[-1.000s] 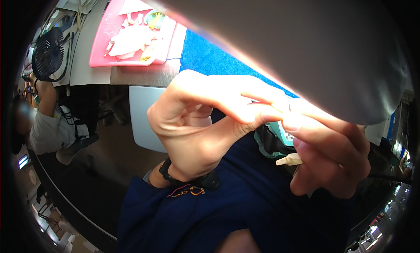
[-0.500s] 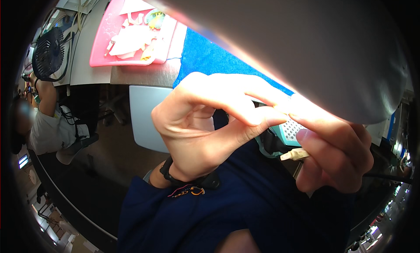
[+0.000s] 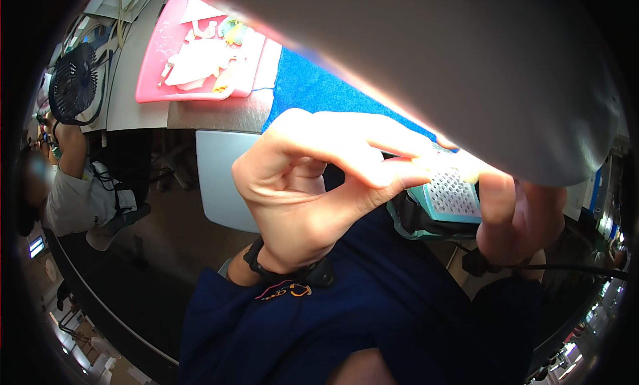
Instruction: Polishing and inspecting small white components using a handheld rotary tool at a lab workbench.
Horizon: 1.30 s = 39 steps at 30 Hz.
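My left hand [image 3: 299,185] is closed in a pinch, thumb and forefinger pressed together under the bright light. Whatever lies between those fingertips is washed out and too small to make out. To the right, my right hand [image 3: 519,215] has its fingers curled, and its fingertips reach toward the left hand's pinch. Glare and the grey lamp-like cover [image 3: 452,72] hide part of them, so what they hold cannot be made out. Behind and below the fingertips is a teal device [image 3: 452,192] with a light perforated plate.
A pink tray [image 3: 150,72] with white and yellow pieces stands at the upper left. A blue towel [image 3: 309,85] covers part of the bench. Farther left are a dark fan [image 3: 74,82] and a seated person in a white shirt [image 3: 73,198]. A black cable [image 3: 572,268] runs at the right.
My right hand has turned and shifted slightly right, and the small cream stick-like piece between its fingers no longer shows. More of the perforated plate is visible. My left hand has barely moved.
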Available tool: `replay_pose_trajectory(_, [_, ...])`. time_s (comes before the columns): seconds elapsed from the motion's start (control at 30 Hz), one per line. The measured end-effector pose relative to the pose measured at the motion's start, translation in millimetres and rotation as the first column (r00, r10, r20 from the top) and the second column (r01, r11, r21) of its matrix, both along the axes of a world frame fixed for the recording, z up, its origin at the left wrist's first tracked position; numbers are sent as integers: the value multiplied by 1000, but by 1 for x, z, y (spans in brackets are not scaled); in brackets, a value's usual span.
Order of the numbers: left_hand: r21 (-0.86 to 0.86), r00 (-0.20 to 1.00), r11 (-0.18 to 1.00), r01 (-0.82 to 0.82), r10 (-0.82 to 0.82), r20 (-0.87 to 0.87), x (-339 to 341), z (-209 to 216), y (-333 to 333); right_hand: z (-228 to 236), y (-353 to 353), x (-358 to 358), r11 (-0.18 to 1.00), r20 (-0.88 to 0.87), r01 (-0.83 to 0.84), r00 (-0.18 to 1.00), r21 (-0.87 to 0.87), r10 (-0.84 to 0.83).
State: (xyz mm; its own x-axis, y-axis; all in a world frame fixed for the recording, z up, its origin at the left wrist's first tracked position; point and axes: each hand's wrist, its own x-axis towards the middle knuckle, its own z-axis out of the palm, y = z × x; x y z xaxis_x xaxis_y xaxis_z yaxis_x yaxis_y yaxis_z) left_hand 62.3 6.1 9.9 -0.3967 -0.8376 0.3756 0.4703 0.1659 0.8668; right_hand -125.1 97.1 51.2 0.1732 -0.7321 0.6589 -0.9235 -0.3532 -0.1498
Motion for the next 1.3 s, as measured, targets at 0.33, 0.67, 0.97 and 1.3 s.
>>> replay_pose_trajectory(0.33, [-224, 985, 974, -18, 56, 162, 3, -1, -4, -12, -2, -5, 973, 649, -228, 745, 28, 156])
replay_pose_trajectory(0.67, [-78, 994, 997, 29, -21, 109, -1, 0, 4, -1, 19, -7, 940, 495, -121, 867, 320, -56])
replay_pose_trajectory(0.97, [19, 990, 996, 84, -86, 113, -2, -2, 6, -2, 20, -9, 928, 563, -174, 825, 329, -45])
replay_pose_trajectory(1.3, [-71, 980, 997, 35, -20, 197, -4, 0, 5, 1, 8, -8, 932, 617, -245, 787, 267, 30])
